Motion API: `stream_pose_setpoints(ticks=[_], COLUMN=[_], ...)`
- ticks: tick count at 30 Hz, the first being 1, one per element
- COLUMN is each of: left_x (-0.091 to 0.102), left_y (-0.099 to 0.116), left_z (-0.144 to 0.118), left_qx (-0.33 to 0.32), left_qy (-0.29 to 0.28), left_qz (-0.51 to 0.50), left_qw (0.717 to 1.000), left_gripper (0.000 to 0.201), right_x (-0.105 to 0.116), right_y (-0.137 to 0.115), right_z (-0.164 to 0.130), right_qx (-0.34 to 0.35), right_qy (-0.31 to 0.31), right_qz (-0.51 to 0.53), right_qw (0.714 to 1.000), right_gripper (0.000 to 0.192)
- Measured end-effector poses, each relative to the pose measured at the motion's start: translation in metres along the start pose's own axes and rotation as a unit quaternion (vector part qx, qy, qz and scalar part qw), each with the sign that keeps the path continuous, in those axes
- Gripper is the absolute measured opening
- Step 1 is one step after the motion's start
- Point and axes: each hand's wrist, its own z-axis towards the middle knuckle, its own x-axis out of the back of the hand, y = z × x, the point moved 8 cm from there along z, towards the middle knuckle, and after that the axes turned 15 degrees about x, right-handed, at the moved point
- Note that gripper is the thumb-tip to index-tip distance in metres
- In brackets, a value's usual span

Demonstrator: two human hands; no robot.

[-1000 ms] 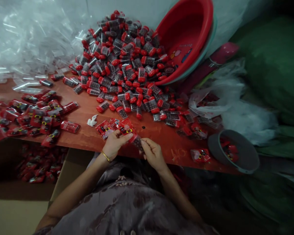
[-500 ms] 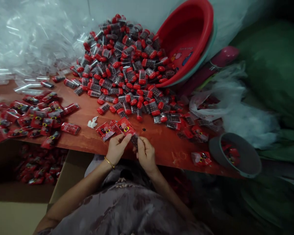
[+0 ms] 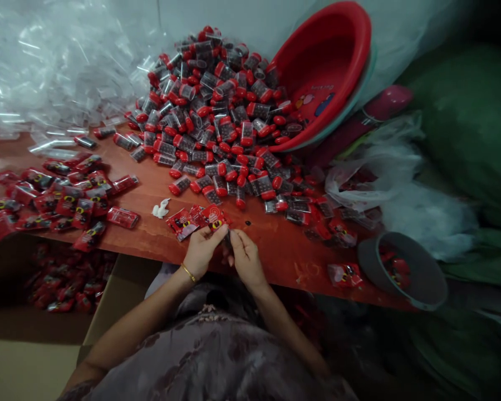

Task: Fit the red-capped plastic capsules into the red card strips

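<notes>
Both my hands meet just above the table's front edge, fingers pinched. My left hand (image 3: 201, 252) has its thumb and fingers closed on a small dark piece (image 3: 226, 236), which showed a dotted pattern a moment ago. On its other side the fingertips of my right hand (image 3: 247, 259) close on the same piece; most of it is hidden. Just beyond the left fingertips is a red printed packet (image 3: 212, 214); whether it joins the dark piece, I cannot tell. Another red printed packet (image 3: 179, 221) lies flat beside it, near a crumpled white scrap (image 3: 161, 208).
A heap of clear tubes with red caps (image 3: 221, 128) spills from a tilted red basin (image 3: 350, 50). Filled red packets (image 3: 70, 197) lie left, above a cardboard box (image 3: 104, 298) of more. Clear plastic pieces (image 3: 67, 61) pile behind. A grey bowl (image 3: 369, 259) stands right.
The dark dotted piece showed its broad face between my hands and now shows only a narrow part. My fingertips have come closer together. The view has shifted slightly.
</notes>
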Motion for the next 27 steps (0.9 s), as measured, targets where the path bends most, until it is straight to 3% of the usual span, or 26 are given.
stream_pose_setpoints(ticks=[6,10,13,15,17,19,20,22,24,25,27], left_x=[0.024,0.025,0.05,0.082,0.123,0.153,0.159,0.151,0.119,0.096,0.05], left_y=[0.009,-0.002,0.012,0.037,0.071,0.097,0.104,0.104,0.095,0.089,0.073], left_z=[-0.007,-0.006,-0.007,-0.009,-0.016,-0.024,-0.026,-0.026,-0.022,-0.018,-0.007], left_qx=[-0.026,0.004,0.023,0.028,-0.029,-0.099,-0.126,-0.157,-0.185,-0.205,-0.242], left_qy=[0.074,0.056,0.084,0.116,0.167,0.202,0.213,0.233,0.252,0.251,0.233], left_qz=[-0.04,-0.05,-0.087,-0.132,-0.201,-0.273,-0.279,-0.21,-0.022,0.101,0.329], left_qw=[0.996,0.997,0.992,0.984,0.965,0.935,0.928,0.936,0.95,0.94,0.883], left_gripper=[0.04,0.042,0.036,0.032,0.029,0.045,0.05,0.046,0.032,0.028,0.025], right_x=[-0.009,-0.016,-0.012,-0.001,0.013,0.024,0.028,0.035,0.041,0.044,0.05], right_y=[-0.001,0.003,-0.008,-0.02,-0.023,-0.013,-0.005,0.007,0.009,0.008,0.002], right_z=[-0.004,0.006,0.032,0.055,0.078,0.096,0.101,0.101,0.09,0.083,0.065], right_qx=[0.019,0.03,0.11,0.196,0.258,0.274,0.273,0.269,0.272,0.275,0.281], right_qy=[-0.048,-0.021,-0.035,-0.051,-0.076,-0.136,-0.169,-0.211,-0.216,-0.208,-0.185], right_qz=[0.033,-0.026,-0.161,-0.307,-0.445,-0.542,-0.577,-0.617,-0.629,-0.629,-0.624], right_qw=[0.998,0.999,0.98,0.93,0.854,0.783,0.751,0.709,0.695,0.696,0.705], right_gripper=[0.028,0.021,0.02,0.019,0.029,0.041,0.044,0.047,0.046,0.045,0.038])
